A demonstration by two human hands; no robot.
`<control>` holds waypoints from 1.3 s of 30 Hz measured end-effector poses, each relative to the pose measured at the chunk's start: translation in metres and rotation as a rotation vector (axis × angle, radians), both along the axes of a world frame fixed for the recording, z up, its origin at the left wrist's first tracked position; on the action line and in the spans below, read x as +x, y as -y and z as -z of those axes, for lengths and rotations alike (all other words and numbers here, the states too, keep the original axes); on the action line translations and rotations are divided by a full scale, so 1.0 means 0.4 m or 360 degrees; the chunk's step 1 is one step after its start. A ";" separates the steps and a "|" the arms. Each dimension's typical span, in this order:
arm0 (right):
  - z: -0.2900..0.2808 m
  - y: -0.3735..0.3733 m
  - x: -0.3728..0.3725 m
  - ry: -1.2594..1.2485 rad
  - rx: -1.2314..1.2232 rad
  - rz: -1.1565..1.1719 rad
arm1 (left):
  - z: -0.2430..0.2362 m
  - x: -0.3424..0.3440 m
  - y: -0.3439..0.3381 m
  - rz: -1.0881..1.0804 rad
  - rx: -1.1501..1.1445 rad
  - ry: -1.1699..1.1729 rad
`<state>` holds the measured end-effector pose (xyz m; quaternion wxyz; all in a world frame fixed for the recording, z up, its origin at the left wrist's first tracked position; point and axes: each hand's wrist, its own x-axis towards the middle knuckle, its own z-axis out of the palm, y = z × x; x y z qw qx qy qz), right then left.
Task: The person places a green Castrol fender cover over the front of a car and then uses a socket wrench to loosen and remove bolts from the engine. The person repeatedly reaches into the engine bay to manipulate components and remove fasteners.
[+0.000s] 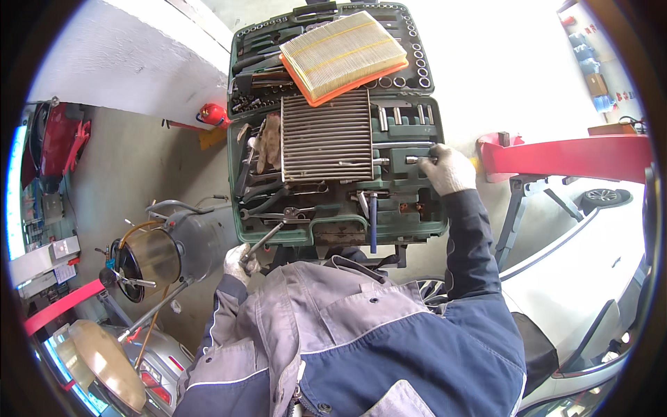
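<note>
My left hand (241, 263), in a white glove, is closed around a metal bar-shaped tool (265, 240) at the near left of the green tool case (340, 233). The tool's far end slants up over the case's edge; its exact kind is unclear. My right hand (450, 172), gloved too, reaches over the case's right side. Its fingers are pinched at the end of a short metal socket piece (413, 160), partly hidden by them. Left of it lies a grey pleated filter (326, 135). A pale pleated air filter (344, 55) with an orange rim rests on the case lid.
Wrenches and pliers (260, 198) fill the case's left side, beside brown-stained gloves (269, 142). A blue-handled tool (373, 222) juts past the near edge. A red lift arm (570, 158) and white car (583, 278) stand right, a grey tank (201, 233) left, a fire extinguisher (212, 115) behind.
</note>
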<state>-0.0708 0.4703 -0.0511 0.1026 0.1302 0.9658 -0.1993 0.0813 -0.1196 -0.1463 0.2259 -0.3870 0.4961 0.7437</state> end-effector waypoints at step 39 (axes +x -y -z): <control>-0.417 0.930 1.502 -0.0273 -0.1338 0.1482 | -0.597 0.275 -0.293 0.3151 0.0748 -0.2606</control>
